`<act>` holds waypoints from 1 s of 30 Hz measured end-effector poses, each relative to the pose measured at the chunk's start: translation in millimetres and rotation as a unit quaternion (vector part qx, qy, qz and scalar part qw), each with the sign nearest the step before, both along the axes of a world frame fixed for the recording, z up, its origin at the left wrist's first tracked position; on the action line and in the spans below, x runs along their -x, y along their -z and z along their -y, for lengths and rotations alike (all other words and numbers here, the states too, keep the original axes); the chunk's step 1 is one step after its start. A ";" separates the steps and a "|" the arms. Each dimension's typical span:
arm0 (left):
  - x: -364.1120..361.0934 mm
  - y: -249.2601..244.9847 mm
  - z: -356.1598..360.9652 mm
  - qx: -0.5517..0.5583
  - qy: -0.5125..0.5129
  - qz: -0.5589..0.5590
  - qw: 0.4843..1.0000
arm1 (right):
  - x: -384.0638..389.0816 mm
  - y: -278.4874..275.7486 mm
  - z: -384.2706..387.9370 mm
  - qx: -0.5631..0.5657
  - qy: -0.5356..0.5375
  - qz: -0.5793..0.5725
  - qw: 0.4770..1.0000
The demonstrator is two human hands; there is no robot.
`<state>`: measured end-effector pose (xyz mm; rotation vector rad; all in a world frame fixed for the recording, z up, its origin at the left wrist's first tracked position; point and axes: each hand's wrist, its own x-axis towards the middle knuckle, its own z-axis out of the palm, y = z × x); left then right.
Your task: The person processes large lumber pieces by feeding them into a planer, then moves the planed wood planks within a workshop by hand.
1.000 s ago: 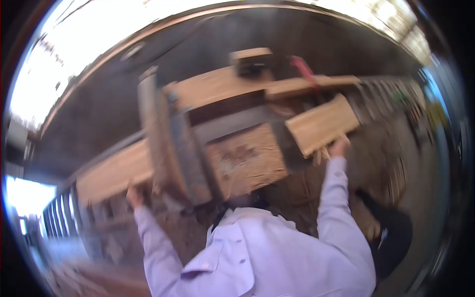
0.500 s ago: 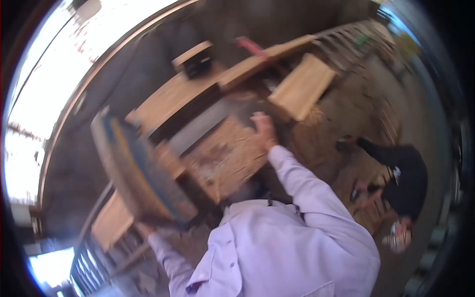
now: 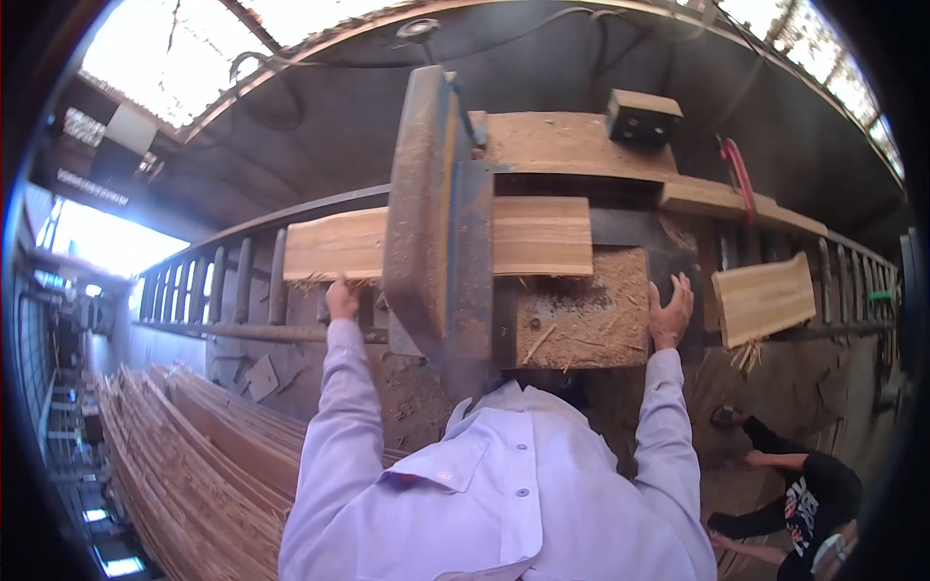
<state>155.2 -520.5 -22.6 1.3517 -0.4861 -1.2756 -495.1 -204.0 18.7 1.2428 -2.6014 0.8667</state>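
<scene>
A wooden board (image 3: 542,235) lies across the machine table and passes under the tall blue and rusty saw housing (image 3: 418,208). Its left part rests on the rollers. At the lower edge of that left part is my left hand (image 3: 341,298), touching the board with its fingertips; its grip is partly hidden. My right hand (image 3: 670,312) has its fingers spread beside the right edge of the sawdust-covered table (image 3: 620,300), away from the board. Another short board (image 3: 765,300) rests on the rollers farther right.
Behind the table stand a wooden fence with a dark block (image 3: 643,118) and a red clamp (image 3: 738,179). Long planks (image 3: 203,455) are stacked at the lower left. A co-worker in black (image 3: 814,504) crouches at the lower right.
The view has turned and sharpened, now facing the machine squarely. More of the board shows on both sides of the housing. The co-worker appears lower in the view.
</scene>
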 end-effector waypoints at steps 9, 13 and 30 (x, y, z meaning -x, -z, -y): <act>56.9 23.3 -23.2 0.049 0.307 0.305 0.900 | 10.3 5.6 25.2 -0.032 0.036 -0.006 0.999; 85.1 -9.2 -37.7 0.066 0.349 0.326 0.876 | 10.4 7.0 38.1 -0.035 0.070 0.026 0.997; 56.0 2.0 0.3 0.043 0.188 0.158 0.968 | 17.9 3.8 48.1 0.004 0.120 0.021 0.993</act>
